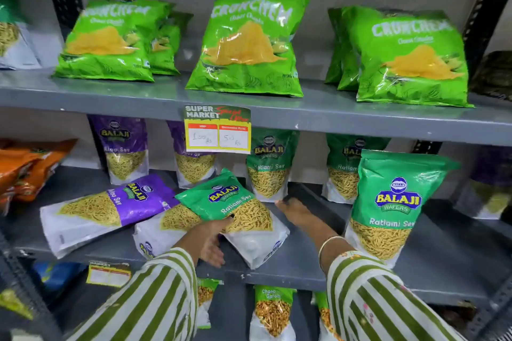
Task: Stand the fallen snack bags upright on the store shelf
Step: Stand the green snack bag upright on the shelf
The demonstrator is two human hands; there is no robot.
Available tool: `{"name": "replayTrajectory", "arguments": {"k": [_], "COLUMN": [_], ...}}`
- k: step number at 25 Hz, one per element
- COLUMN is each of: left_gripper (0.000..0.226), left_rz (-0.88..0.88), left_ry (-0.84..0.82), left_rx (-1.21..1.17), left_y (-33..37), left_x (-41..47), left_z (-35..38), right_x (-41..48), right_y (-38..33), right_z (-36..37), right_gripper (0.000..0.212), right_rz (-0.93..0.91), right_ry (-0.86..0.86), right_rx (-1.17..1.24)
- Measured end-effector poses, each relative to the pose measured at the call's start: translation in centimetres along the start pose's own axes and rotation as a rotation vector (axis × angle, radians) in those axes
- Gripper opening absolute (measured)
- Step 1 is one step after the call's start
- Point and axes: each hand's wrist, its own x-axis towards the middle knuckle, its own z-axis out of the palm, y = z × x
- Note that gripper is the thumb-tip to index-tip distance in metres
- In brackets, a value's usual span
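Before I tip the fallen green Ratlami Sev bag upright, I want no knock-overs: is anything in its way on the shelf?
Partly. The fallen green Ratlami Sev bag lies on top of another fallen bag, beside the purple Aloo Sev bag. Standing bags sit close behind it. The left hand already touches it; the right hand reaches past its right edge.

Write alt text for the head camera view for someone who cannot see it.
A person in striped sleeves reaches into a middle store shelf: the left hand holds a fallen green Ratlami Sev bag, the right hand rests open beside it. A purple Aloo Sev bag lies flat to the left.
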Motion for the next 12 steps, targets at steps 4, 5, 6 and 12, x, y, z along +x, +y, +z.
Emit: {"name": "replayTrajectory", "arguments": {"k": [4,5,6,12], "left_gripper": [0.067,0.055,0.043,0.013], "left_rz": [0.120,0.142,0.158,0.250], "left_ry": [-0.107,-0.112,-0.107,-0.097], "left_rx": [-0.198,-0.229,-0.264,-0.259], "left_y": [-0.5,-0.7,-0.9,-1.3], "left_x": [2.2,2.5,2.6,1.5], "left_z": [1.0,1.1,1.2,0.8], "right_x": [2.4,2.9,3.4,1.0], "right_y": [1.5,1.8,2.2,1.1], "right_z": [1.5,1.8,2.1,0.6], "right_gripper": [0.051,0.055,0.062,0.057], "right_rz": [0.017,0.040,0.051,0.170], "right_ry": [-0.206,-0.247,-0.285,-0.464], "right_rx": [0.162,0.197,0.209,0.259]}}
